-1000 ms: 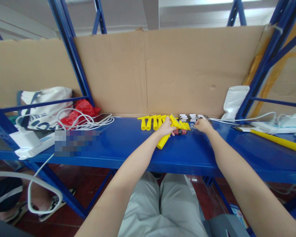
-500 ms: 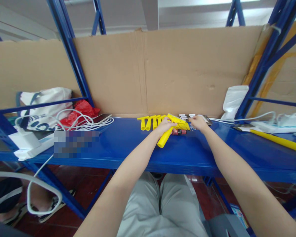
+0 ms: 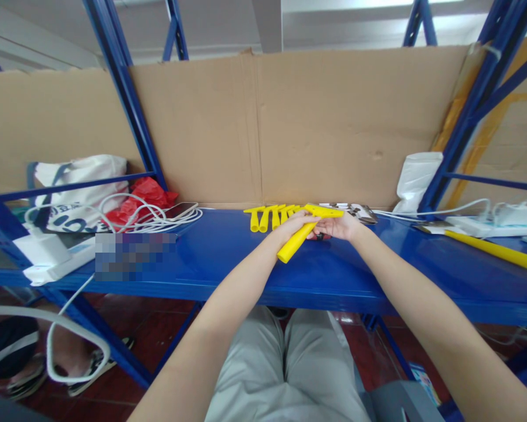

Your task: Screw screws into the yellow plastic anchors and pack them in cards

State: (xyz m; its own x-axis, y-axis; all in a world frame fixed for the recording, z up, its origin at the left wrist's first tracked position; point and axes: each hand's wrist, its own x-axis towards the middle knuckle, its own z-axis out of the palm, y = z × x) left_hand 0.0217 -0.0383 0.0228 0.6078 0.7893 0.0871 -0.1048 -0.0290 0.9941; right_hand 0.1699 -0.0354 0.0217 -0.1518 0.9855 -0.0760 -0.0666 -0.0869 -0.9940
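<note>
Nearest, two legs in pale trousers (image 3: 289, 363) are seen below the edge of a blue shelf (image 3: 219, 249). Above the shelf, near its back, one yellow T-shaped handle (image 3: 295, 244) is gripped by the left hand (image 3: 302, 221), its fingers closed around the stem. The stem's long axis is set diagonally, its rounded end pointed toward the viewer and to the left; the crosspiece at the far end is pointed to the right. The right hand (image 3: 337, 226), which half a second ago was held apart near the black-and-white items, has been brought in beneath the crosspiece; whether it is closed on the handle cannot be told. One red-and-black tool (image 3: 321, 237), more fully shown before, is now mostly covered by the hands. To the right, one yellow-handled scraper (image 3: 496, 249) is laid on the shelf. Farther back, at least four more yellow handles (image 3: 264, 221) are lined up; the black-and-white items (image 3: 362, 212) are too hidden to be counted. Behind everything, brown cardboard (image 3: 316, 129) is stood upright.
</note>
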